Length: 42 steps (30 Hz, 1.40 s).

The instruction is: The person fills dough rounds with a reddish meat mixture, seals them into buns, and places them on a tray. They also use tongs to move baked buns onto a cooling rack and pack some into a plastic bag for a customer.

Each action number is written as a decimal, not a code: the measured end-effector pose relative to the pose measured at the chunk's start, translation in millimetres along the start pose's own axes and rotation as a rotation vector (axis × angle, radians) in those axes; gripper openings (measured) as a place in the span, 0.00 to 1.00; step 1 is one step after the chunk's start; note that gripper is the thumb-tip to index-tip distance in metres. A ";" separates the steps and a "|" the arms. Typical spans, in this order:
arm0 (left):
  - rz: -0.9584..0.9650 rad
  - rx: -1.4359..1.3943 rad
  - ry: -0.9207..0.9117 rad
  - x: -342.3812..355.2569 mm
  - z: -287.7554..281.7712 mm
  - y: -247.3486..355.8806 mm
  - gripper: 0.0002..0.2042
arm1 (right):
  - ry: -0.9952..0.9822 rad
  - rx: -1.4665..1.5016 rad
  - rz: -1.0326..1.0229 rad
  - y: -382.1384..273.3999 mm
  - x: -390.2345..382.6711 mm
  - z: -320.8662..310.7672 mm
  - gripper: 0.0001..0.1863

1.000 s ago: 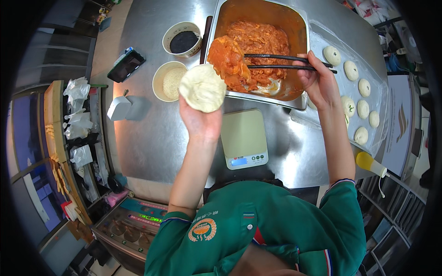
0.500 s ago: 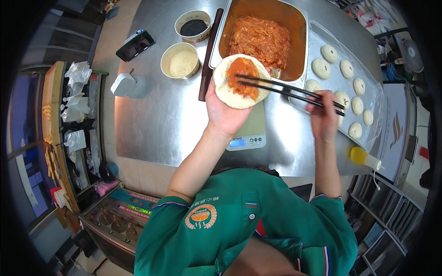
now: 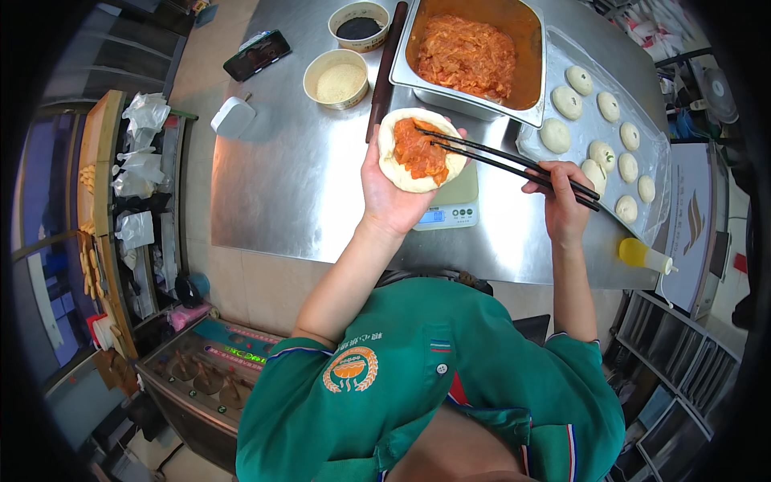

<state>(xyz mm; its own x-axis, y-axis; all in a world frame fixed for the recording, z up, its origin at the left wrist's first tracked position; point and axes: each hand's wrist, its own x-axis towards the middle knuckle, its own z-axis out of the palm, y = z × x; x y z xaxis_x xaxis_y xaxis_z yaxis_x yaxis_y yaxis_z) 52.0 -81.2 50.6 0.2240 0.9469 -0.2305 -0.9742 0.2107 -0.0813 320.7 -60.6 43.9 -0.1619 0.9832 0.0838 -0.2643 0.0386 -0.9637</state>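
Over steel table [image 3: 297, 189] | left hand [image 3: 392, 201] cupped, holding filled dough [image 3: 390, 146] | right hand [image 3: 567, 207] closed around chopsticks [image 3: 507, 160]

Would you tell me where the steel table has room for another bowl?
The widest bare steel lies between the white block, the bowl of pale grains and the left hand; a smaller patch, below the chopsticks, lies between the scale and right hand. The far side is crowded: dark rod, filling pan, bun tray.

Filling [image 3: 418, 153] on dough disc [image 3: 389, 146], pan [image 3: 450, 99] behind, bowls [image 3: 337, 100] left, tray [image 3: 586, 125] right
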 end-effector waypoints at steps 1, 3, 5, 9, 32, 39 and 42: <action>0.024 0.028 0.009 -4.2 -1.8 3.6 0.30 | 0.011 0.004 0.009 -1.8 -2.0 -3.1 0.13; 0.060 0.059 -0.020 -11.3 -4.7 11.9 0.30 | 0.051 0.002 -0.027 -11.3 -1.7 -7.4 0.18; 0.062 -0.025 -0.062 -17.0 -7.4 17.3 0.30 | 0.276 0.270 -0.082 -21.2 2.1 -2.0 0.22; 0.055 0.001 0.049 -13.1 -16.7 3.1 0.30 | 0.155 0.035 0.353 -0.9 6.1 52.0 0.23; 0.175 1.490 0.568 -49.6 -182.7 74.1 0.16 | 0.152 -0.208 -0.109 -44.4 119.4 -32.1 0.24; 0.156 1.433 0.614 -48.0 -179.5 77.8 0.15 | -0.133 -0.367 0.151 24.0 200.6 0.9 0.13; 0.140 1.429 0.622 -47.1 -177.3 78.1 0.15 | -0.155 -0.453 0.197 54.5 228.6 24.0 0.14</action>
<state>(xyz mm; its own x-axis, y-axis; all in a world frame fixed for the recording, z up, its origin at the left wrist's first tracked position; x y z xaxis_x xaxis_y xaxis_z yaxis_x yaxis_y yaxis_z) -29.6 -152.4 -116.9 -0.2428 0.8086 -0.5359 -0.1253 0.5216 0.8439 246.4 162.0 16.7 -0.3154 0.9429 -0.1073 0.2185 -0.0379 -0.9751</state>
